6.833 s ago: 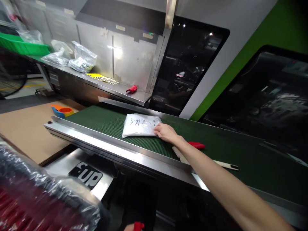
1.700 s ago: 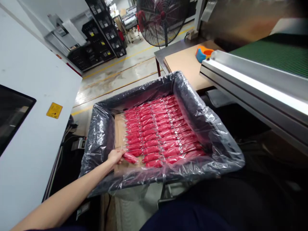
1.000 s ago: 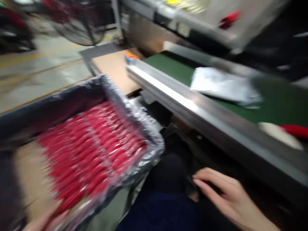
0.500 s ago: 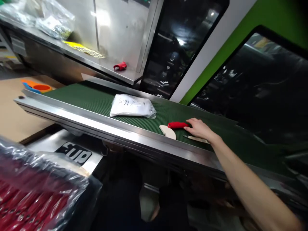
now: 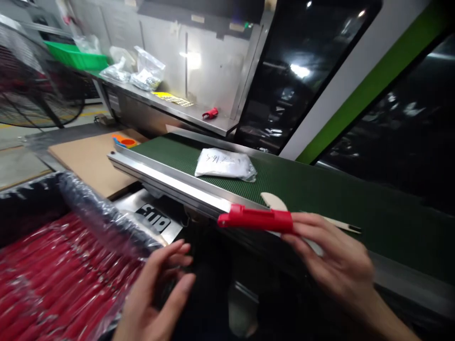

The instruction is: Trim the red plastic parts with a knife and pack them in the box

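Note:
My right hand grips one end of a red plastic handle-shaped part, held above the conveyor's near rail. Its far end points left, toward my other hand. My left hand is raised beside the box, fingers curved and apart, with nothing in it. Behind the red part, a cream-coloured curved piece lies on the green conveyor belt. To the right of that rests a thin pale tool with a dark end, partly hidden by my right hand.
At lower left stands a plastic-lined box of red parts. A white package with handwriting lies on the belt. Beyond are a metal shelf with another red piece, orange and blue items on cardboard, and a fan.
My right hand has lifted the red part off the belt and brought it nearer. My left hand has come into view. The camera view has swung left, showing more of the box.

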Demonstrator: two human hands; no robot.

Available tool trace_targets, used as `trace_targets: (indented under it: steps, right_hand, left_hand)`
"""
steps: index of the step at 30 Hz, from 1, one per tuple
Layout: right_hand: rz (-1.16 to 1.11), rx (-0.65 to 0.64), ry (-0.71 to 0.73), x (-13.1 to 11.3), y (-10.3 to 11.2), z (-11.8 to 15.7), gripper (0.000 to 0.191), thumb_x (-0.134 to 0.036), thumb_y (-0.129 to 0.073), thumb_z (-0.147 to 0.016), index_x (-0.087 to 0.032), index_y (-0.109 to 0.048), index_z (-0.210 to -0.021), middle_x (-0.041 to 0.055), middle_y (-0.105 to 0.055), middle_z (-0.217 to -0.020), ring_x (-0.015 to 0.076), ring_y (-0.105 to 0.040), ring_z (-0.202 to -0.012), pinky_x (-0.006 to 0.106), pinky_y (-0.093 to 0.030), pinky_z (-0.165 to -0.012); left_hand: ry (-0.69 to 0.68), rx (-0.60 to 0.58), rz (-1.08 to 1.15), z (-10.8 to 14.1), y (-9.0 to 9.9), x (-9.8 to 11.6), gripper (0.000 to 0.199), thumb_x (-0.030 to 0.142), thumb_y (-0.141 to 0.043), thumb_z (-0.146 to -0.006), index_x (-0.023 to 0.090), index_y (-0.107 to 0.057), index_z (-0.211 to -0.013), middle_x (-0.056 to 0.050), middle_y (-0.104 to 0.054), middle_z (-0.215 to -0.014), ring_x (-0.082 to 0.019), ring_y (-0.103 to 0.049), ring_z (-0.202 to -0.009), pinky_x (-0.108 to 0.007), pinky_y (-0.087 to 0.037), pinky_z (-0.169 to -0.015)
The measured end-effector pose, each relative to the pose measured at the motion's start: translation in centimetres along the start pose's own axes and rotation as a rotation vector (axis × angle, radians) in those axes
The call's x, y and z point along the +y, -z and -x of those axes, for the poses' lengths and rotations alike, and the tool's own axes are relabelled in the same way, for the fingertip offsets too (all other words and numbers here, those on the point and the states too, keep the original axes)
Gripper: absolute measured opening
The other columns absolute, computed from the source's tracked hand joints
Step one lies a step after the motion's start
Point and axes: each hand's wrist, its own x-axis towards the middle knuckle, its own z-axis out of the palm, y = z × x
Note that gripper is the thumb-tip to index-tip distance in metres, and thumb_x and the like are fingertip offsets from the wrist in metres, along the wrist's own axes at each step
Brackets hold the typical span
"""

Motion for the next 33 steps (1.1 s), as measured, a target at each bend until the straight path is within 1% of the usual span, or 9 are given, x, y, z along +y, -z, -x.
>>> trace_targets:
  steps: [2, 5, 8, 12, 18, 21, 24, 28, 33]
  right_hand:
    - [-0.030, -0.058, 0.097, -2.0, -0.4, 1.2, 0.023, -0.005, -0.064, -0.086, -0.017, -0.063, -0.106, 0.0061, -0.064, -0.108, 0.0125, -0.062, -0.093, 0.022, -0.049, -0.079]
    - [-0.045, -0.114, 0.122, -3.1, -1.0, 2.8, 0.026, -0.002, -0.061, -0.087, -0.015, -0.062, -0.109, 0.0078, -0.064, -0.107, 0.0114, -0.062, -0.094, 0.021, -0.050, -0.079]
    - [-0.122, -0.165, 0.076, -3.3, -1.8, 3.9, 0.030, -0.002, -0.061, -0.086, -0.015, -0.060, -0.113, 0.0093, -0.064, -0.110, 0.0141, -0.062, -0.096, 0.025, -0.052, -0.080]
    - [-0.289, -0.205, -0.001, -3.5, -2.7, 4.7, 0.031, -0.002, -0.064, -0.084, -0.016, -0.061, -0.111, 0.0083, -0.066, -0.104, 0.0159, -0.064, -0.091, 0.026, -0.054, -0.074]
    - [-0.440, -0.192, -0.359, -4.0, -3.9, 5.6, 0.022, -0.016, -0.066, -0.087, -0.029, -0.068, -0.105, -0.0015, -0.071, -0.101, 0.0122, -0.068, -0.089, 0.017, -0.055, -0.080]
    - [-0.569, -0.259, -0.653, -3.7, -4.6, 6.2, 0.014, -0.026, -0.065, -0.089, -0.033, -0.071, -0.101, -0.0035, -0.073, -0.087, 0.0111, -0.069, -0.077, 0.014, -0.056, -0.068]
    - [-0.840, -0.327, -0.899, -3.5, -5.3, 6.3, 0.016, -0.035, -0.060, -0.093, -0.028, -0.072, -0.100, 0.0004, -0.070, -0.074, 0.0130, -0.066, -0.069, 0.017, -0.055, -0.061]
    - [-1.118, -0.342, -1.036, -3.6, -6.0, 5.5, 0.026, -0.042, -0.058, -0.092, -0.020, -0.073, -0.092, 0.0040, -0.065, -0.067, 0.0122, -0.059, -0.063, 0.019, -0.051, -0.058]
    - [-1.210, -0.370, -1.155, -3.8, -6.7, 5.0, 0.032, -0.046, -0.058, -0.092, -0.018, -0.072, -0.084, 0.0057, -0.065, -0.069, 0.0105, -0.055, -0.060, 0.020, -0.046, -0.056]
  left_hand:
    - [0.061, -0.031, 0.143, 0.3, -2.0, 1.1, 0.045, 0.041, -0.068, -0.083, 0.031, -0.056, -0.126, -0.003, -0.065, -0.121, -0.020, -0.064, -0.102, -0.026, -0.056, -0.086]
    - [0.071, -0.074, 0.133, 0.7, -3.4, 1.7, 0.032, 0.037, -0.067, -0.085, 0.030, -0.064, -0.116, -0.001, -0.070, -0.111, -0.015, -0.067, -0.086, -0.021, -0.055, -0.082]
    - [0.092, -0.044, 0.050, 1.3, -2.7, 1.2, 0.021, 0.035, -0.069, -0.084, 0.030, -0.071, -0.104, 0.002, -0.071, -0.103, -0.013, -0.066, -0.078, -0.017, -0.054, -0.076]
    - [0.175, 0.007, 0.002, 2.0, -1.5, 0.7, 0.020, 0.035, -0.070, -0.082, 0.029, -0.072, -0.101, 0.001, -0.072, -0.102, -0.015, -0.067, -0.083, -0.018, -0.055, -0.076]
    - [0.286, 0.007, 0.036, 1.7, -0.4, -0.2, 0.023, 0.037, -0.073, -0.081, 0.025, -0.071, -0.101, -0.001, -0.074, -0.088, -0.015, -0.069, -0.076, -0.018, -0.055, -0.070]
    - [0.260, -0.065, 0.099, 1.4, 0.2, -0.9, 0.023, 0.036, -0.074, -0.081, 0.026, -0.071, -0.102, 0.000, -0.074, -0.086, -0.013, -0.068, -0.073, -0.016, -0.054, -0.067]
    - [0.239, -0.092, 0.107, 1.2, 0.4, -1.1, 0.023, 0.033, -0.073, -0.082, 0.028, -0.071, -0.105, 0.000, -0.073, -0.091, -0.012, -0.067, -0.076, -0.014, -0.053, -0.068]
    - [0.293, -0.069, 0.108, 0.8, 0.4, -1.3, 0.022, 0.035, -0.073, -0.083, 0.024, -0.072, -0.102, 0.000, -0.071, -0.076, -0.010, -0.064, -0.068, -0.013, -0.051, -0.064]
    - [0.410, -0.025, 0.193, 0.4, 0.3, -1.9, 0.027, 0.038, -0.075, -0.080, 0.018, -0.071, -0.100, -0.001, -0.068, -0.069, -0.010, -0.061, -0.064, -0.015, -0.048, -0.061]
